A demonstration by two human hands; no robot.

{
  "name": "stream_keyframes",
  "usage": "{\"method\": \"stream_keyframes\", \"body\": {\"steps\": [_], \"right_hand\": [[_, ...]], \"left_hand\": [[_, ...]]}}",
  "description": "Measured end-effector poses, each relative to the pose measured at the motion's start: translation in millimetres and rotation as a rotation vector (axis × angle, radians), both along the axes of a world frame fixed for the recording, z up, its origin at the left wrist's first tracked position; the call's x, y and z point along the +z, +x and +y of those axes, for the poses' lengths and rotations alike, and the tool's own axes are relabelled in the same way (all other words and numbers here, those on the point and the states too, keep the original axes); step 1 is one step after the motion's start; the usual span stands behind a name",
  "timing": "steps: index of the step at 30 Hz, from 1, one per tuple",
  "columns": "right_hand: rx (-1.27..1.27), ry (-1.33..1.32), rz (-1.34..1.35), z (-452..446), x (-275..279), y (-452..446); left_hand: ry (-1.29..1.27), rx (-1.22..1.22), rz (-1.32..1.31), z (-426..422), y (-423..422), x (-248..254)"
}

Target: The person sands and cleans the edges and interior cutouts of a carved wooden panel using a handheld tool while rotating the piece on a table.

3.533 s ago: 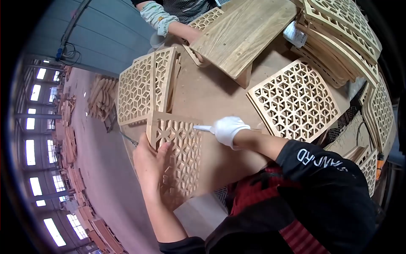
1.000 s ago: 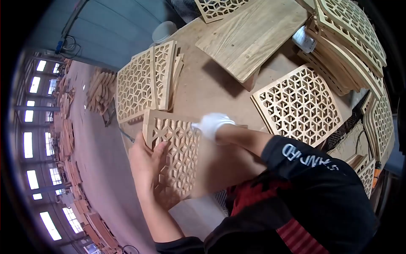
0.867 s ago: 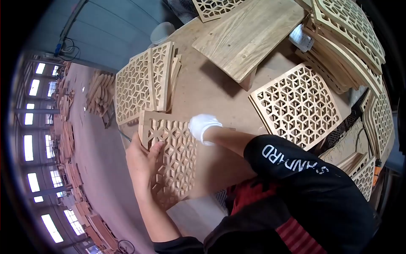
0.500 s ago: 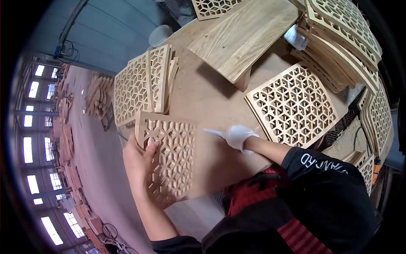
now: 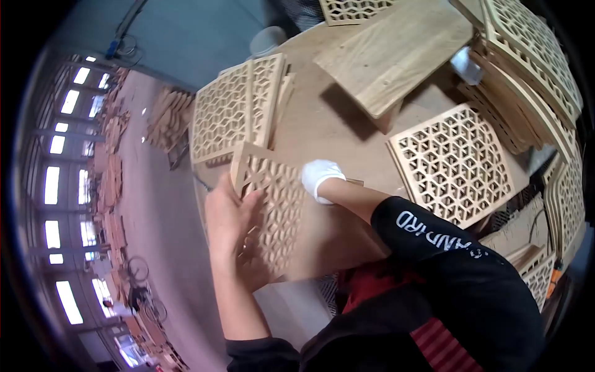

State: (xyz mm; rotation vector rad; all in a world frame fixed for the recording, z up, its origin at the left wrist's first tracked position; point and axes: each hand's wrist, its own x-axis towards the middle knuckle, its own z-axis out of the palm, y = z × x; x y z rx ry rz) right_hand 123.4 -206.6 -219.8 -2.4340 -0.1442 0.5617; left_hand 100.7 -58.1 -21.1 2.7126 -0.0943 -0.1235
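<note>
My bare left hand (image 5: pixel 230 214) grips a pale wooden lattice panel (image 5: pixel 282 211) by its left edge, thumb on the face, holding it tilted above the table. At the panel's right edge is my right hand (image 5: pixel 322 178) in a white glove, its fingers curled. What those fingers hold, if anything, is hidden. Behind the panel, more lattice panels (image 5: pixel 226 102) lean in an overlapping pile. To the right, another lattice panel (image 5: pixel 455 164) lies flat on top of a similar one.
A wooden board (image 5: pixel 396 56) stands raised on the brown tabletop (image 5: pixel 304 111). Curved lattice pieces (image 5: pixel 527 80) are stacked at the right. A white bucket (image 5: pixel 268 41) is by the wall. Wood piles (image 5: pixel 168 121) and a bicycle (image 5: pixel 152 308) stand on the floor at left.
My right hand has moved left to the panel's edge; the pale pointed shape at its fingers no longer shows. My left hand still holds the panel. The whole view has shifted.
</note>
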Motion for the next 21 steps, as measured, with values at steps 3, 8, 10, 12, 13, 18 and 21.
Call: {"method": "stream_keyframes", "body": {"steps": [3, 8, 10, 12, 13, 18, 21], "right_hand": [[-0.012, -0.002, 0.076, 6, 6, 5], [0.021, -0.080, 0.061, -30, 31, -25], [0.184, -0.224, 0.059, -25, 39, -16], [0.104, -0.182, 0.050, -6, 22, 2], [0.094, -0.193, 0.040, 6, 4, 11], [0.190, -0.184, 0.105, -13, 36, -4], [0.203, -0.211, 0.133, -21, 30, -8]], "left_hand": [[0.027, -0.024, -0.069, 5, 2, -1], [0.066, 0.002, -0.038, -1, 1, 7], [0.020, -0.017, -0.020, 5, 3, 4], [0.053, -0.026, -0.023, 6, 6, 6], [0.068, -0.031, -0.025, 5, 6, 7], [0.076, -0.039, -0.065, 8, 6, 5], [0.063, -0.051, -0.096, 10, 10, 2]]}}
